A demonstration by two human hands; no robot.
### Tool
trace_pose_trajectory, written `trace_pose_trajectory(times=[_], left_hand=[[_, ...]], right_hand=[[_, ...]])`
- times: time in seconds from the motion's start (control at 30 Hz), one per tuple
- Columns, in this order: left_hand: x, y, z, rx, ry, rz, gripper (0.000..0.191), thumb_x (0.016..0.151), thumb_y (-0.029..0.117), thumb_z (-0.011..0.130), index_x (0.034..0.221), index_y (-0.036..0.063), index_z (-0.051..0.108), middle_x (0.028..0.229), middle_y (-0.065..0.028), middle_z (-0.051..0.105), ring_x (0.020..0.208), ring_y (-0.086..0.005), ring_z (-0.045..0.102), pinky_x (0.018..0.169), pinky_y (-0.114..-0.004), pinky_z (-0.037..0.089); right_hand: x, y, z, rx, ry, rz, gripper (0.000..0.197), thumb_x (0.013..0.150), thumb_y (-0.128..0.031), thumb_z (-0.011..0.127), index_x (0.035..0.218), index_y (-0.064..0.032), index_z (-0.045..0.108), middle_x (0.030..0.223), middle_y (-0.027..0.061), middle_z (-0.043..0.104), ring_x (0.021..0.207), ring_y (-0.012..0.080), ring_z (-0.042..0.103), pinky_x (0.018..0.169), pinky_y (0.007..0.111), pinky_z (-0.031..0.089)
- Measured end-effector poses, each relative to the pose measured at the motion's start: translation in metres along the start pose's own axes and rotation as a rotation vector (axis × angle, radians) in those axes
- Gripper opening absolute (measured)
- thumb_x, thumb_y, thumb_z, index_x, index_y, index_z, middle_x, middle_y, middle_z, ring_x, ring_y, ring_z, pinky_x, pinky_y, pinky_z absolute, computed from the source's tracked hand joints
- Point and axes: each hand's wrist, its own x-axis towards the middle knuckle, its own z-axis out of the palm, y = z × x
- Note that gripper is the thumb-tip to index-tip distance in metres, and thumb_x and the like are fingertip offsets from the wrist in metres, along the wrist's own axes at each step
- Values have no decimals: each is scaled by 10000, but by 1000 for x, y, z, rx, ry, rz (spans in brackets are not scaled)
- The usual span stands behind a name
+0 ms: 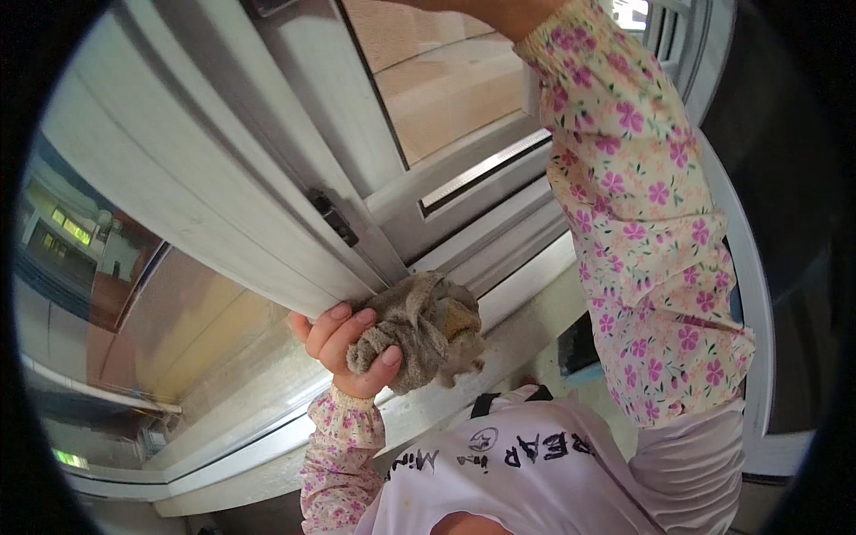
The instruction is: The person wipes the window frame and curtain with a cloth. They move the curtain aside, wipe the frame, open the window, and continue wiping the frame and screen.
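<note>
My left hand point(351, 348) is closed around a bunched grey-brown cloth rag point(421, 328), thumb in front and fingers behind. The rag lies at the lower end of a white frame post point(221, 180), just above the sill. A dark latch fitting point(332, 217) is set in the post's side, a little above the rag. My right arm, in a floral sleeve point(628, 200), reaches up past the top edge of the view; the right hand is out of view.
Behind the post is a white sliding frame point(461, 160) with a glass pane point(441, 80). Another pane point(221, 321) at left shows reflections. White sill rails point(521, 281) run below. At right stands a curved-looking white frame point(759, 321) with dark glass.
</note>
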Motion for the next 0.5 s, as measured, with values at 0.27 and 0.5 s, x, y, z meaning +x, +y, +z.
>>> trace_pose_trajectory(times=[0.27, 0.5], left_hand=[[4, 2, 1, 55, -62, -7, 258, 790, 277, 656, 1021, 297, 543, 1054, -39, 540, 1051, -246, 485, 1041, -590, 198], [1, 1, -6, 149, -189, 87, 276, 748, 292, 678, 950, 414, 533, 1075, 22, 566, 1015, -220, 508, 1033, -599, 200]], right_hand=[[43, 40, 35, -58, -115, -103, 435, 922, -424, 388, 742, -80, 585, 622, 129, 617, 617, 340, 621, 563, 447, 495], [39, 34, 45, -97, -286, -11, 354, 912, -398, 420, 852, -85, 572, 732, 125, 607, 719, 325, 594, 641, 467, 459]])
